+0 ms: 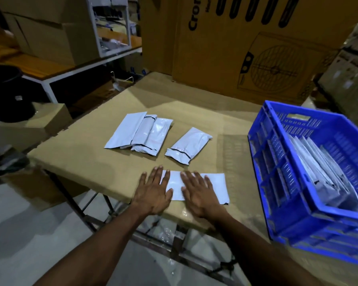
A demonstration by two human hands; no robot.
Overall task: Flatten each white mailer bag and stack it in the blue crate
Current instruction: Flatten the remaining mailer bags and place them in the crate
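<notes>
From the head camera, both hands lie palm-down with straight, spread fingers on a white mailer bag [196,187] at the near edge of the cardboard-covered table [87,149]. The left hand [153,191] presses the bag's left end, its palm partly on the bare cardboard and its thumb pointing inward over the bag. The right hand [199,195] presses the middle of the bag, just beside the left hand, with a strip of white showing between them. Neither hand curls round anything; both are flat and holding nothing. The bag lies lengthwise across the view, its right end free and its dark sealing edge showing at the lower right corner.

Farther back on the table, a group of three overlapping mailer bags [140,133] lies left of centre, and a single puffy mailer bag [187,145] lies apart to their right, its black-lined flap toward the near side.

The blue crate [275,162] sits on the right side of the table, well apart from the hands. Inside it, a row of white mailer bags [318,172] leans on edge against one another.

Behind the table stands a large printed carton [246,48]. To the left are a white-framed shelf [74,67] bearing cardboard boxes [50,32].
</notes>
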